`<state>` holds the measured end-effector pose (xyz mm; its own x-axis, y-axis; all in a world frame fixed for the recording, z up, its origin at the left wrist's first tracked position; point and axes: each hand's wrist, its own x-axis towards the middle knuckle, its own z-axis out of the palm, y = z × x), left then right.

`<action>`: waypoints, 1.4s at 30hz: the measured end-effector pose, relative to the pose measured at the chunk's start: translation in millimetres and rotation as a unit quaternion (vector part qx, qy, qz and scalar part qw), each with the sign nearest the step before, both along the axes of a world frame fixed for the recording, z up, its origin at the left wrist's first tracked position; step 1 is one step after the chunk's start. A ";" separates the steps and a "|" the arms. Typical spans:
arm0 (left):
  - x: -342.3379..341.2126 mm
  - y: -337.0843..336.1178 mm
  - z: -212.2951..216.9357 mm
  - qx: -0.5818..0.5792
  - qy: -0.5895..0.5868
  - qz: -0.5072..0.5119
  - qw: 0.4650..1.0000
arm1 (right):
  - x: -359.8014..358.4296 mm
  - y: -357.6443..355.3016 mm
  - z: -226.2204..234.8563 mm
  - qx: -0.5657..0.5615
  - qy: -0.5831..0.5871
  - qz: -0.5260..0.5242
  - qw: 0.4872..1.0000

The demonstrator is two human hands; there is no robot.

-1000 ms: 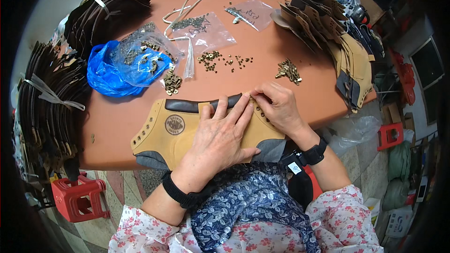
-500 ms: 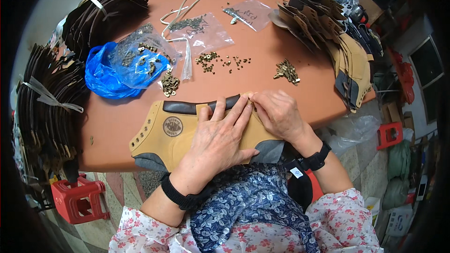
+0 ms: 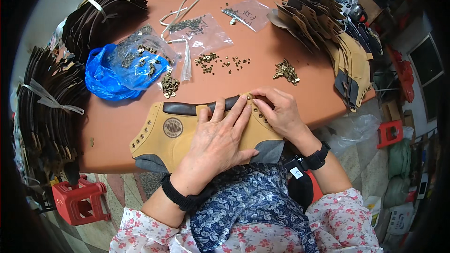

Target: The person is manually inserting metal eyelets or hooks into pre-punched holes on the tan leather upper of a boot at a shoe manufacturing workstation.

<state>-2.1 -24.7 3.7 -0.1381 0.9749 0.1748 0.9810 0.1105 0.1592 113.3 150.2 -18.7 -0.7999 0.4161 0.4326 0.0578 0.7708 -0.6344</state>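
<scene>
A tan shoe upper with a dark padded collar, grey lower corners and a round dark printed badge lies flat at the table's near edge. My left hand rests on it, fingers stretched out and apart, fingertips near the upper right corner. My right hand pinches with thumb and forefinger at that corner, where a small brass fitting shows partly between the fingertips. Metal eyelets line the left edge, and more holes run down the right edge below my right fingers.
Beyond lie loose brass eyelets, a pile of brass lace hooks, clear bags and a blue plastic bag. Bundled dark uppers stand left. Stacked uppers sit right. Red stools stand below.
The right thumb has drawn back slightly from the corner, uncovering the small brass fitting and the holes along the right edge. My left hand has stayed in place.
</scene>
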 end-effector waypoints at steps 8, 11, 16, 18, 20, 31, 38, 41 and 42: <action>-0.3 0.6 -0.9 0.002 -0.008 -0.003 1.000 | -9.3 0.3 -1.0 0.123 0.028 0.008 0.992; -0.2 0.1 -0.6 -0.001 -0.010 -0.006 1.000 | -11.1 1.1 2.4 0.175 0.016 0.014 0.984; -0.6 -0.2 -0.4 -0.004 0.000 -0.003 1.000 | -14.0 1.0 3.1 0.207 -0.002 0.008 0.978; -0.5 -0.4 -0.5 -0.010 0.000 0.001 1.000 | -15.3 0.9 0.7 0.184 0.008 0.002 0.983; -0.7 -0.6 -0.4 -0.008 -0.003 0.000 1.000 | -16.2 1.0 0.7 0.161 0.019 -0.004 0.987; 0.1 0.0 -0.6 0.003 -0.003 0.001 1.000 | -12.9 1.0 -1.3 0.190 0.033 0.020 0.981; -0.2 0.9 -2.2 0.002 -0.009 0.003 1.000 | -7.5 -0.5 0.7 0.177 0.030 0.032 0.983; -0.5 0.9 -1.6 0.001 -0.009 0.003 1.000 | -5.9 -0.5 1.4 0.161 0.022 0.037 0.986; -0.7 1.0 -1.2 0.001 -0.009 0.003 1.000 | -5.2 -0.6 2.5 0.154 0.014 0.039 0.987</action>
<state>-2.8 -23.7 2.5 -0.1476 0.9735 0.1746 0.9772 0.1163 0.1779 108.1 149.6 -16.2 -0.8106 0.1990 0.5507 -0.0235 0.9287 -0.3701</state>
